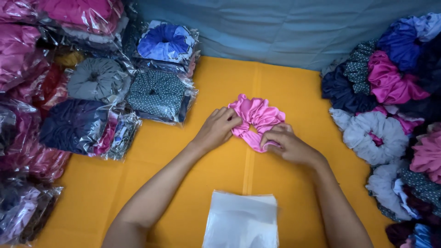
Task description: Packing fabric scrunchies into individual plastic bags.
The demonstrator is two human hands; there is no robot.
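In the middle of the orange worktop (183, 183) lay a pink satin scrunchie (256, 118), and both hands were on it. The left hand (217, 128) pressed against its left edge, the fingers curled over the ruffled cloth in a narrow grip. The right hand (287, 144) had its grip closed on the lower right part of the scrunchie, thumb and fingertips pinching the fabric near the centre hole. The scrunchie rested flat on the worktop between the two hands.

Just below the hands, at the near edge, sat a stack of clear plastic bags (242, 220), apart from the scrunchie. To the left were bagged scrunchies (156, 94) in piles: a dotted dark green one nearest the left hand, a blue one behind it, a grey one and a navy one further left, with pink and maroon packs beyond. To the right, a heap of loose scrunchies (390, 87) in magenta, navy, pale grey and dotted green spread along the worktop's edge, well apart from the right hand. A blue cloth (285, 32) hung behind the worktop.
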